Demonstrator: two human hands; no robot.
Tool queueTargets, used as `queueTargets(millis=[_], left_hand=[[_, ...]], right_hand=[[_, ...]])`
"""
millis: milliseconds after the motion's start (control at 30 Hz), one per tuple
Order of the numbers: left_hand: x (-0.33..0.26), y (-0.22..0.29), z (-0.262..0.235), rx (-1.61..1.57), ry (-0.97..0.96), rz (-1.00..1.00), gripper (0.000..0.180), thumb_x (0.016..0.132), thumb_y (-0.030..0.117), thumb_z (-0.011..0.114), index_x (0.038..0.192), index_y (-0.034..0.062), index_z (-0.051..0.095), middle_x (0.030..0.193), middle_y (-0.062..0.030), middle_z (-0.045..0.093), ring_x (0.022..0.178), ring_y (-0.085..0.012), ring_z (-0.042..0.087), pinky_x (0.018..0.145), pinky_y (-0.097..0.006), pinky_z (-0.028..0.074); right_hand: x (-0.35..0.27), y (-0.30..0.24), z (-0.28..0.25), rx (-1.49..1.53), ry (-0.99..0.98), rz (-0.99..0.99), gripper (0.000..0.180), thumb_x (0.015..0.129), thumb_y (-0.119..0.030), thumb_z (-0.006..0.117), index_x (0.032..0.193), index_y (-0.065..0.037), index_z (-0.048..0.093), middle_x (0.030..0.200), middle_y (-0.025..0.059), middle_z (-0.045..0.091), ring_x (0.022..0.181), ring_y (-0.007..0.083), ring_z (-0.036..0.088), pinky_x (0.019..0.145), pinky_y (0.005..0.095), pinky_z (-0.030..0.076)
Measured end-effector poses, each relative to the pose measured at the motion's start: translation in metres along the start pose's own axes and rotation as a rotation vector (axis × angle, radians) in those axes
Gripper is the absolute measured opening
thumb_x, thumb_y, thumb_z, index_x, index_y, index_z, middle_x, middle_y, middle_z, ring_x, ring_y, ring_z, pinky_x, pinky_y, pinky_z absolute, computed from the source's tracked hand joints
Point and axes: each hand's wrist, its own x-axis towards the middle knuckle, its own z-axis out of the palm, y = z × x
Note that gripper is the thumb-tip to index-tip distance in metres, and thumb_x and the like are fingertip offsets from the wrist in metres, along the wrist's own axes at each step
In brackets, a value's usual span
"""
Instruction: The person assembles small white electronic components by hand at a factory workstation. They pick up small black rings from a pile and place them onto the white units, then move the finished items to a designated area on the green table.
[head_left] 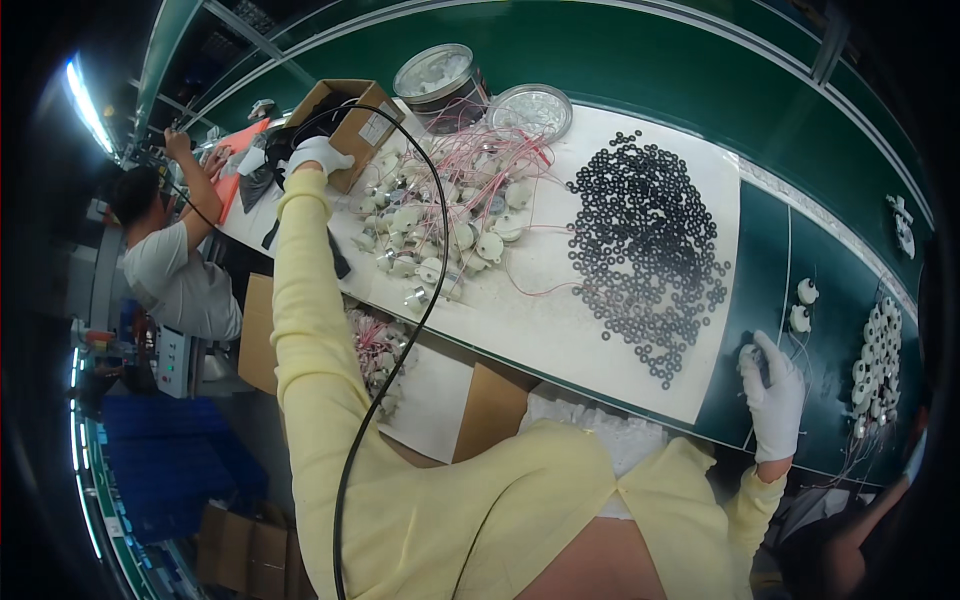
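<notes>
My left hand [318, 156], in a white glove, reaches to the near side of an open cardboard box [366, 130] with black material inside. Its thumb points right; its other fingers are mostly hidden, so I cannot tell what they hold. Beside the box lies a heap of small round motors [405, 220] with pink wires. At the right, my gloved right hand [778, 395] is closed around a small whitish-grey part [750, 357], partly covered by the fingers, over the green table surface. Between the hands, many black rings [645, 215] are spread on a white sheet.
Behind the heap stand a metal tin [437, 75] and a round metal lid [533, 112]. Two motors [803, 305] and rows of others [877, 360] lie at the right. A black cable [440, 230] crosses the view. A co-worker [178, 250] works at the far left.
</notes>
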Motion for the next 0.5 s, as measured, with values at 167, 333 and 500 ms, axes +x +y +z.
queueTargets(millis=[167,333,500], left_hand=[[-0.030,0.011,0.011,-0.080,0.297,-0.011,0.058,0.078,0.056,0.079,0.124,0.0211,0.072,0.118,-0.0131,0.074,0.110,-0.0333,0.071,0.093,-0.044,0.056],[-0.074,0.020,-0.013,0.130,0.437,-0.004,0.049,0.080,0.055,0.077,0.112,0.0178,0.074,0.114,-0.0129,0.074,0.107,-0.0367,0.071,0.089,-0.048,0.058],[-0.083,-0.005,-0.108,0.085,0.614,0.027,0.054,0.080,0.059,0.075,0.116,0.0183,0.075,0.111,-0.0156,0.075,0.103,-0.0380,0.072,0.086,-0.047,0.057]], right_hand=[[0.003,0.006,0.008,-0.074,0.095,-0.174,0.032,0.092,-0.010,0.069,0.123,0.000,0.068,0.082,0.0080,0.069,0.065,0.0173,0.064,0.059,0.0313,0.049],[0.007,0.010,0.008,-0.113,0.167,-0.321,0.030,0.090,-0.012,0.071,0.119,-0.004,0.069,0.082,0.0103,0.070,0.064,0.0252,0.066,0.061,0.0365,0.049],[0.004,0.015,0.007,-0.088,0.160,-0.293,0.032,0.087,-0.011,0.073,0.119,-0.004,0.070,0.080,0.0096,0.069,0.063,0.0243,0.065,0.061,0.0361,0.049]])
